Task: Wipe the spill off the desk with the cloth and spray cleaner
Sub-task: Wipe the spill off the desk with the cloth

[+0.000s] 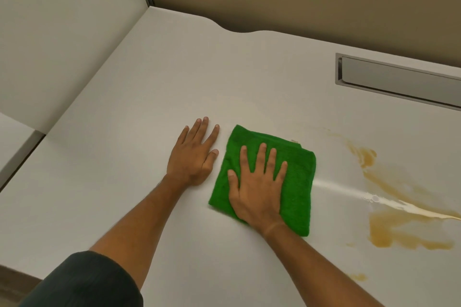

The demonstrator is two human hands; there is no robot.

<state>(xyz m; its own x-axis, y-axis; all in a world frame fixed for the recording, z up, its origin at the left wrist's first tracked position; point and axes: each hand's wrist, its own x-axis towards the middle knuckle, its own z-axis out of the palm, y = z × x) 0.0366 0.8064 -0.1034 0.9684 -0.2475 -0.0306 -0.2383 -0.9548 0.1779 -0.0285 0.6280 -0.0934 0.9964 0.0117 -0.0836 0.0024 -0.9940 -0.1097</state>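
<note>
Closest to us, at about 7 o'clock, we see a dark sleeve (82, 281) on our left arm, and both bare arms reach out over the white counter (124, 107). Our right hand (257, 189) lies flat on the green cloth (296, 182), near the middle of what we see, with its fingers spread wide and pushing down, not pinching anything. Our left hand (194, 157) lies flat on the bare counter just beside the cloth, at its 9 o'clock side, fingers loosely spread and holding nothing; it looks like it is there to keep us steady. The brown spill (389, 229) sits off at 3 to 4 o'clock from the cloth, not under it, with a thin wet shiny streak (349, 188) running from the cloth's edge toward it. A small brown drop (358, 276) sits alone nearer to us, at about 5 o'clock. So most of the mess is not wiped yet, we think. If we push the cloth fast, we could smear the brown stuff wider instead of soaking it up. The little drop is easy to miss. The cloth is folded, so it could bunch up or slide out from under our palm. Farther away, at 2 o'clock, a gray slot (399, 80) is set in the counter, and the spill could get pushed into it. We cannot see any spray cleaner here.
</note>
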